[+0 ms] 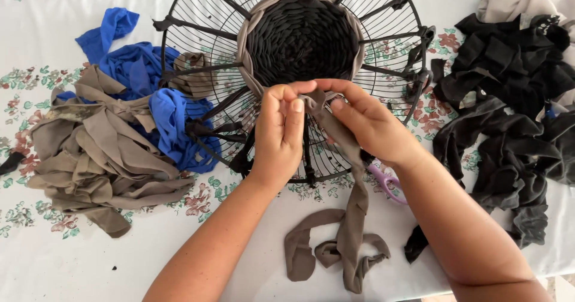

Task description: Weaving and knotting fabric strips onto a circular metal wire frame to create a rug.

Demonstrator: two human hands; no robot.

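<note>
White tablecloth [72,266] with a floral print covers the table, seen from above.

Item 1 — round black wire grille [197,32], dished like a fan guard, at the far edge of the table, centre. Its middle is filled with a dark woven disc [302,35] of fabric strips, ringed by a taupe woven band [251,32]. Black strips are knotted onto several of the wire spokes.

Item 2 — taupe fabric strip [353,218], the working piece. Its upper end sits at the near rim of the woven disc, between both hands; the rest hangs down over the grille's near side and lies in loose coils on the cloth near the table's near edge, centre.

Item 3 — left hand [278,134], fingers curled closed, thumb and forefinger pinching the top of the taupe strip over the grille's near half.

Item 4 — right hand [365,122], fingers bent together and pinching the same strip just beside the left hand; the fingertips of the two hands almost touch.

Item 5 — heap of taupe strips [96,152] at the left edge, with blue fabric [144,68] partly tucked under the grille.

Item 6 — pile of black strips [509,98] along the right edge.

Item 7 — lilac-handled scissors [386,182], largely hidden beneath the right wrist.
</note>
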